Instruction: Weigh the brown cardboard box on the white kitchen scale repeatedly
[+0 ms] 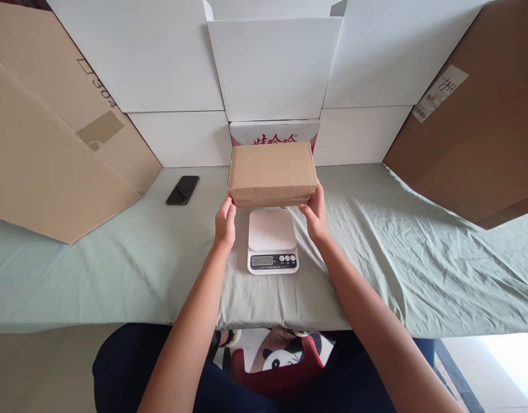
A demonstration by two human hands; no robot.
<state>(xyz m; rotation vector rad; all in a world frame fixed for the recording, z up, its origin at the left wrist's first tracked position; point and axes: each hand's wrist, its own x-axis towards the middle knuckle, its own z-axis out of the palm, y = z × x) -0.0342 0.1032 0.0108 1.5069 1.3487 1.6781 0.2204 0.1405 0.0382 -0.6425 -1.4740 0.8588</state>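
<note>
Between both hands is a closed brown cardboard box point(272, 166), taped along its front edge. My left hand point(225, 222) grips its lower left corner, with the thumb at the front and the other fingers mostly hidden. At the lower right corner my right hand point(316, 212) holds the same box, fingers along its side. Just in front of the box and below it in view, a white kitchen scale point(272, 230) lies on the cloth, its display and round buttons facing me. The display looks blank.
A black phone point(183, 190) lies on the green tablecloth point(160, 258) to the left. White panels point(274, 69) stand along the back, with a red-lettered white box point(246, 131) behind the held one. Large cardboard sheets point(53, 126) flank both sides.
</note>
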